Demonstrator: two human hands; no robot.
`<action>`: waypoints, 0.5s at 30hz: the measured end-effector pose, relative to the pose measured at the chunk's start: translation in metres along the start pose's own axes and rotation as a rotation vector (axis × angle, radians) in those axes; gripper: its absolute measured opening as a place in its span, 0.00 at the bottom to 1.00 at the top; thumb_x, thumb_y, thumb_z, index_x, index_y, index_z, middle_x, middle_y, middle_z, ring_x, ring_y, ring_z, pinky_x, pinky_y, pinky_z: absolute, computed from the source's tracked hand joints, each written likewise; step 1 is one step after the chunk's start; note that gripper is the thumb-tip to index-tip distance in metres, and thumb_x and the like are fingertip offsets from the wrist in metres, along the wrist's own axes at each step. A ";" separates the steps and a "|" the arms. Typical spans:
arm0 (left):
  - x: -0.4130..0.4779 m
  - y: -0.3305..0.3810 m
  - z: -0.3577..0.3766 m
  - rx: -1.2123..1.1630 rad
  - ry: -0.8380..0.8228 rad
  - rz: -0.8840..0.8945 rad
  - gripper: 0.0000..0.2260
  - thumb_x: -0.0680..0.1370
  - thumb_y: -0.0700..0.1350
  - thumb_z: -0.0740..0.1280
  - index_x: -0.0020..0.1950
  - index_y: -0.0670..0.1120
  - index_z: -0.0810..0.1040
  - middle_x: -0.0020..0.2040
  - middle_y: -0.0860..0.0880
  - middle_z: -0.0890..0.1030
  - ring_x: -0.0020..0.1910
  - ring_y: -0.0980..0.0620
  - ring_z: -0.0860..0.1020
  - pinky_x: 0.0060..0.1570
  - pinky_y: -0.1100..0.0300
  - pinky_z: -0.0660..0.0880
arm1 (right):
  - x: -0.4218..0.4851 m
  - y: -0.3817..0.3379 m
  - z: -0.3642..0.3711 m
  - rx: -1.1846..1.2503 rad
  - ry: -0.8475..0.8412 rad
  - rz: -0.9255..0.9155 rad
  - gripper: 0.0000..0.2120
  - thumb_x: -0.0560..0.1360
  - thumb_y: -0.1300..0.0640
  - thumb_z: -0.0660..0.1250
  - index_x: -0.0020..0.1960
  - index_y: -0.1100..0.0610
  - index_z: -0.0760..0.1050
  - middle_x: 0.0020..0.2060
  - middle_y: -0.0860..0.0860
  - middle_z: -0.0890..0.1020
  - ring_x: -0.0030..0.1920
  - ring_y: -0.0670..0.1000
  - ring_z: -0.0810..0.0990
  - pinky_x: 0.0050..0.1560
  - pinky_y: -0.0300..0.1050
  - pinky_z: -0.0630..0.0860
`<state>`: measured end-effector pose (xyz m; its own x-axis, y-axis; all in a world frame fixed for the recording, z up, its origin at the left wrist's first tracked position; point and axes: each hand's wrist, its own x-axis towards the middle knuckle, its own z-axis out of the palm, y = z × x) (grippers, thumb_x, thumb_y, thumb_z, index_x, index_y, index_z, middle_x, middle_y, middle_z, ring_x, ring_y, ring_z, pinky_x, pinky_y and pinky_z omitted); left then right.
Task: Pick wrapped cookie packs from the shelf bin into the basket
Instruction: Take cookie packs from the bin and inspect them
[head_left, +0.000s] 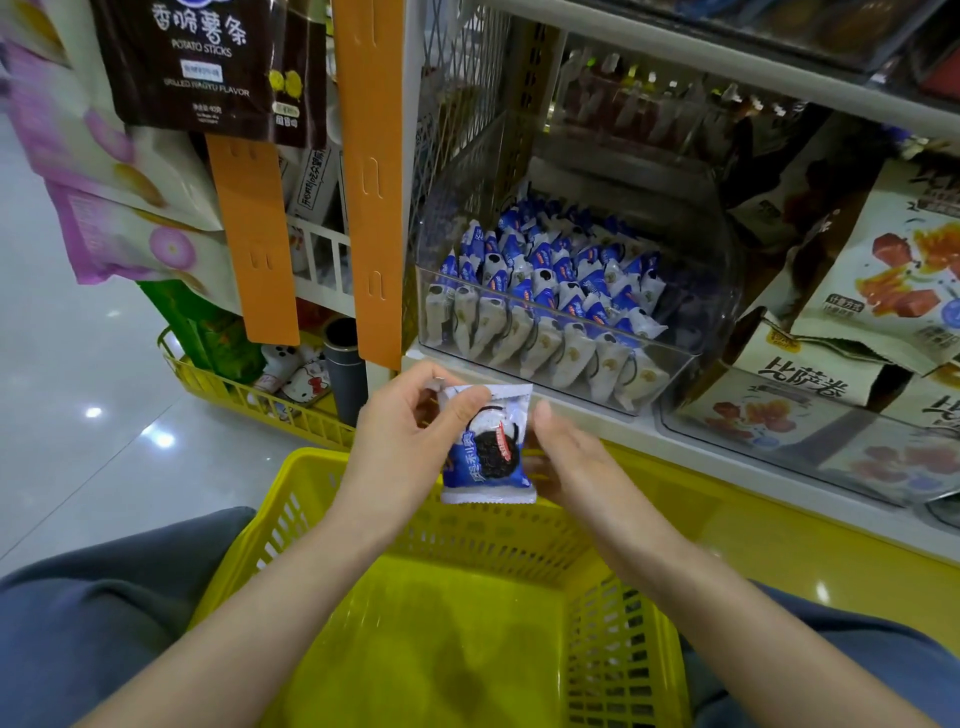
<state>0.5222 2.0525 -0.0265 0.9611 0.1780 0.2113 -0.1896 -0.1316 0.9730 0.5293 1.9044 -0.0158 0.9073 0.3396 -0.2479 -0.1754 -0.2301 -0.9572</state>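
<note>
Head view, person seated or crouched before a shop shelf. The left hand (410, 421) pinches the upper left corner of a single cookie pack (488, 447) between thumb and curled fingers and holds it upright. The right hand (566, 457) lies with fingers nearly straight against the pack's right edge, some fingertips hidden behind it; it does not clamp the pack. The wrapper is blue and white, pictures a dark sandwich cookie with a white filling, and carries white Chinese lettering too tilted to read with confidence. Directly below both hands stands the yellow basket (311, 483), its slotted walls and floor in view. Beyond the hands and slightly to the right sits the clear shelf bin (691, 364), filled with rows of packs (545, 291) in the same blue-and-white wrapper. Right of the right hand lie beige snack bags (893, 270) printed "比萨卷". Above and left of the left hand hangs a dark bag (202, 62) marked "香脆薯条", "POTATO STICKS" and "GRILLED WAGYU FLAVOR", beside two orange hanging strips (369, 176). Left of the left hand, a yellow wire rack (249, 395) holds small goods, one bearing a Hello Kitty face (306, 382).
</note>
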 end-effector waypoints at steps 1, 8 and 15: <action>0.000 -0.002 0.000 0.046 0.001 0.000 0.08 0.74 0.44 0.68 0.35 0.50 0.74 0.27 0.54 0.77 0.28 0.61 0.72 0.29 0.67 0.69 | 0.000 0.000 0.001 -0.014 0.031 -0.074 0.12 0.80 0.49 0.54 0.53 0.49 0.75 0.49 0.47 0.82 0.47 0.40 0.80 0.46 0.34 0.77; -0.003 -0.001 0.006 -0.112 -0.038 -0.111 0.10 0.79 0.44 0.60 0.38 0.45 0.73 0.29 0.54 0.77 0.30 0.60 0.74 0.30 0.66 0.74 | 0.004 0.005 -0.001 -0.042 0.115 -0.240 0.05 0.76 0.59 0.64 0.48 0.51 0.77 0.47 0.50 0.84 0.47 0.48 0.82 0.53 0.52 0.79; -0.007 -0.004 0.013 -0.259 -0.131 -0.358 0.09 0.78 0.48 0.61 0.50 0.44 0.77 0.44 0.49 0.81 0.40 0.56 0.79 0.35 0.68 0.75 | 0.002 0.015 -0.008 0.095 0.210 -0.209 0.04 0.76 0.61 0.63 0.49 0.62 0.73 0.45 0.56 0.82 0.42 0.47 0.82 0.43 0.49 0.81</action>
<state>0.5191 2.0390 -0.0333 0.9893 0.0410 -0.1400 0.1313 0.1672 0.9771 0.5317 1.8945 -0.0299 0.9849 0.1723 -0.0170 -0.0022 -0.0859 -0.9963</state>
